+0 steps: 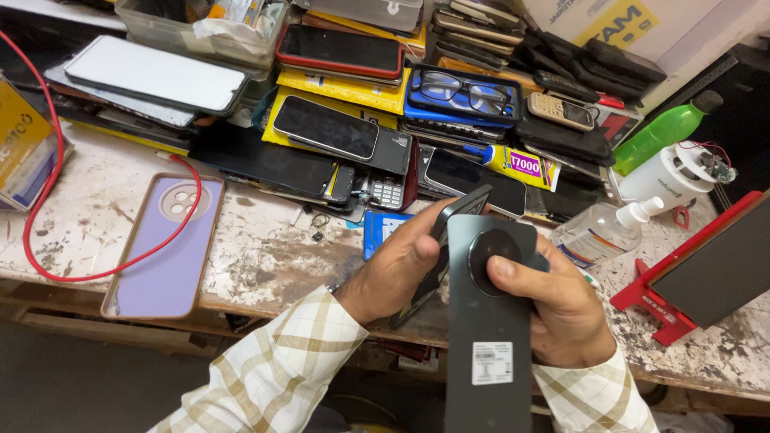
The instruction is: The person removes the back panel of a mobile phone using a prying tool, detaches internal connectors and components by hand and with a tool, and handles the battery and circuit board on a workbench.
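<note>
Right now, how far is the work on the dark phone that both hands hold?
Done: the dark back cover with its round camera ring is apart from the phone body, at least at the top. In hand: the right hand holds the cover, thumb on the ring; the left hand grips the body behind it. Left: both parts are off the worn workbench, and whether they are fully apart cannot be told.

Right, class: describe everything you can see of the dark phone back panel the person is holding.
The back panel is a long, dark grey-green slab with a matt, plastic-looking finish. A round black camera ring sits near its top end and a small white sticker lower down. It stands nearly upright, its bottom cut off by the frame. The right hand grips its right edge, thumb on the ring; the left hand holds a second dark phone part against its upper left.
</note>
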